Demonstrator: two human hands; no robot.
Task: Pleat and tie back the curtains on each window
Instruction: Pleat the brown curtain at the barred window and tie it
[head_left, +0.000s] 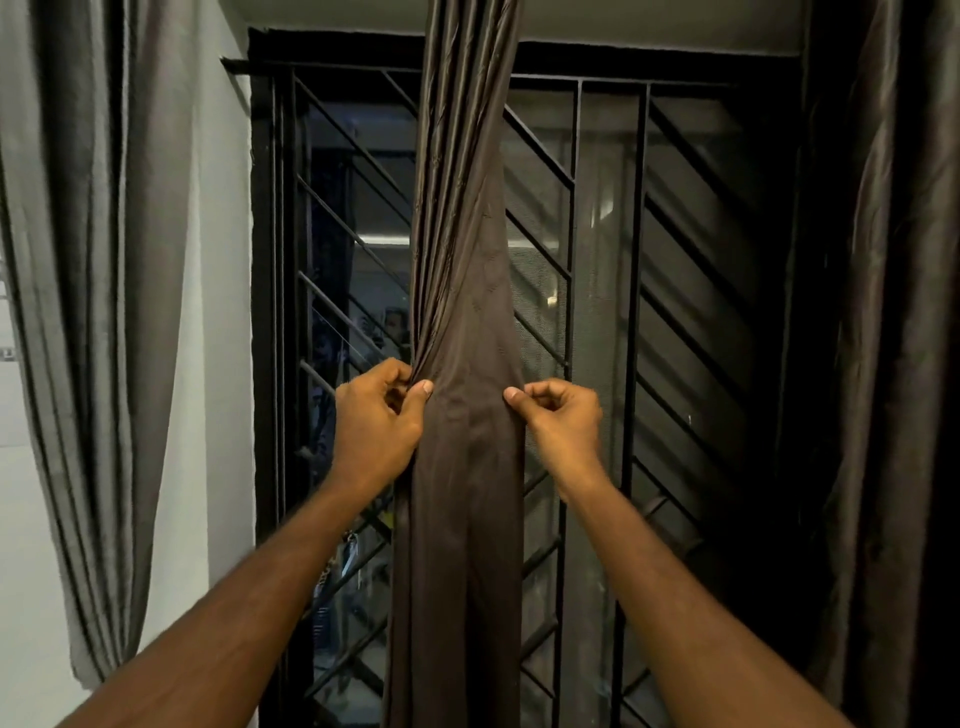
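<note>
A brown curtain (462, 364) hangs down the middle of the view, from 12 o'clock to 6 o'clock, in front of a black window grille (613, 312). Its upper part is gathered into narrow folds that twist down toward the left edge; lower down the cloth hangs flatter and smoother.

The left hand (379, 415) is at the curtain's 9 o'clock side, thumb and curled fingers pinching the bunched folds at the cloth's left edge. The right hand (558, 415) is at the 3 o'clock side at about the same height, fingers curled, thumb and forefinger pinching the curtain's right edge. Both forearms reach up from 7 and 5 o'clock.

A grey curtain (98, 312) hangs at 9 o'clock beside a white wall (218, 260), and a dark curtain (893, 364) hangs at 3 o'clock, right of the grille.
</note>
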